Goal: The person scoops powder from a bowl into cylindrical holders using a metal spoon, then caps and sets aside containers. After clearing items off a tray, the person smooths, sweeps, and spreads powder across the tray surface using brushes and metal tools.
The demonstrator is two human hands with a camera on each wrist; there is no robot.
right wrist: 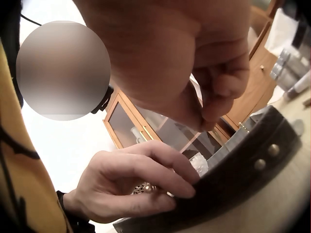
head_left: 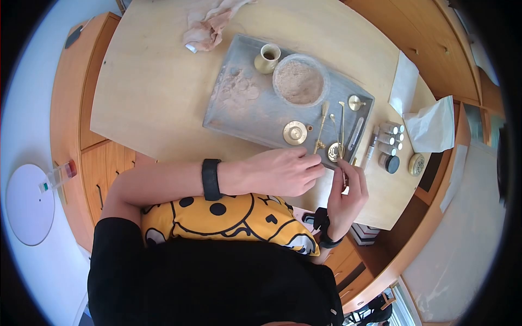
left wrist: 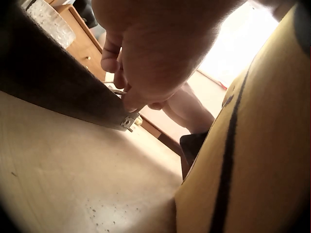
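My left hand (head_left: 293, 173) is at the near rim of the grey tray (head_left: 239, 133), its fingers bent; whether they hold anything I cannot tell. To its right my right hand (head_left: 349, 193) pinches a slender copper-coloured stick (head_left: 345, 178) between thumb and fingertips. Just beyond the right fingertips, in the tray, is a brass openwork disc (head_left: 335, 152). A brass brush-like tool (head_left: 324, 113) and a long brass tool (head_left: 342, 122) lie there too. A round brass lid (head_left: 295, 132) is beyond my left hand. The right wrist view shows my left hand (right wrist: 129, 179) low beside the rim.
A bowl of brownish powder (head_left: 299, 81) and a brass pot (head_left: 268, 58) stand in the tray. Spilled powder (head_left: 239, 89) covers its left part. Several small bottles (head_left: 387, 142) and a round tin (head_left: 416, 164) are at right. A yellow cushion (head_left: 228, 217) is under my left forearm.
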